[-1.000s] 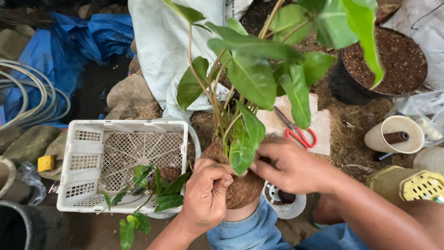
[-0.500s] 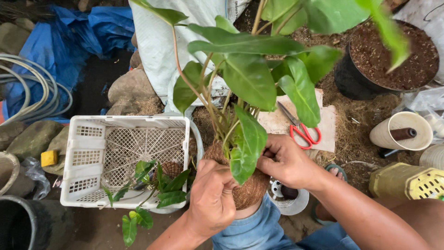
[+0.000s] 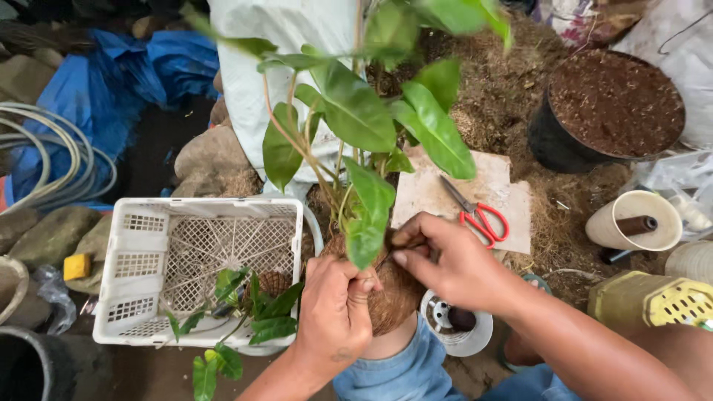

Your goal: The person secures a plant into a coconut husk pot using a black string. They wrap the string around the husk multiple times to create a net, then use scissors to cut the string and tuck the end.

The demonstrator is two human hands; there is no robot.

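Note:
A leafy green plant (image 3: 356,119) rises from a brown fibre-wrapped root ball (image 3: 394,301) that rests over my knee. My left hand (image 3: 334,315) is wrapped around the ball's left side, fingers closed on it. My right hand (image 3: 453,263) presses on the ball's top right, fingertips pinched at the base of the stems; whether it holds a thin stick there is unclear. Red-handled scissors (image 3: 479,215) lie on a pale board (image 3: 512,193) just behind my right hand.
A white slotted basket (image 3: 134,260) with small green cuttings (image 3: 260,304) stands at the left. A black pot of soil (image 3: 609,111) is at the back right. A cream roll (image 3: 635,220), a yellow crate (image 3: 661,301), a small white pot (image 3: 453,323), blue tarp (image 3: 119,89) and hoses (image 3: 52,160) lie around.
The view has shifted slightly. My right hand has slid from the ball's right side up onto its top by the stems. My left hand keeps its grip on the ball.

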